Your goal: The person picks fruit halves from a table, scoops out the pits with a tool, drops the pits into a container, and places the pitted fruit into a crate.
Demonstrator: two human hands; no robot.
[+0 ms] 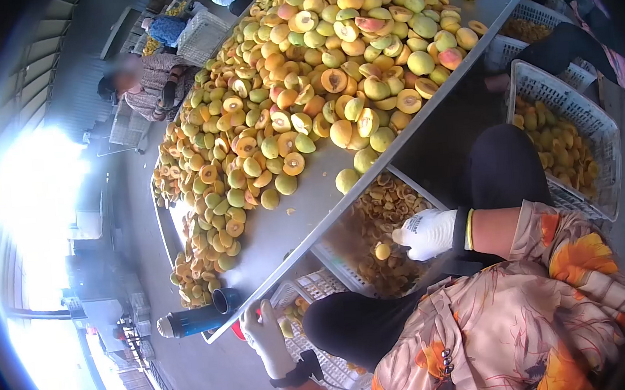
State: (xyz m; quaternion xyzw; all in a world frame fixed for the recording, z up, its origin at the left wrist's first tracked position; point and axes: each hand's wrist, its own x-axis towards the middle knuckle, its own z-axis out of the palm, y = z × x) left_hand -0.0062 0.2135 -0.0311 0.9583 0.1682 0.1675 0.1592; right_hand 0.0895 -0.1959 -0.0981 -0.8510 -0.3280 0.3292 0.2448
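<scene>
My right hand [431, 234], in a white glove, is closed above a crate of pits and fruit scraps [387, 273]. Its fingertips are partly hidden, so what they hold cannot be made out. Just beside them shows a small round pale-yellow piece [382, 252]. Near the table's lower corner is my gloved left hand [266, 339], fingers apart, nothing seen in them. A fruit half [287, 329] lies close to it, above a white crate [326, 288]. Halved yellow peaches [333, 81] and whole-looking ones are heaped on the metal table [286, 229].
A dark blue flask [191, 321] and its cup [226, 300] are at the table corner. On my right stands a white crate [605, 127] holding peach halves. A person [153, 86] is across the table; another person's sleeve [622, 64] shows at upper right.
</scene>
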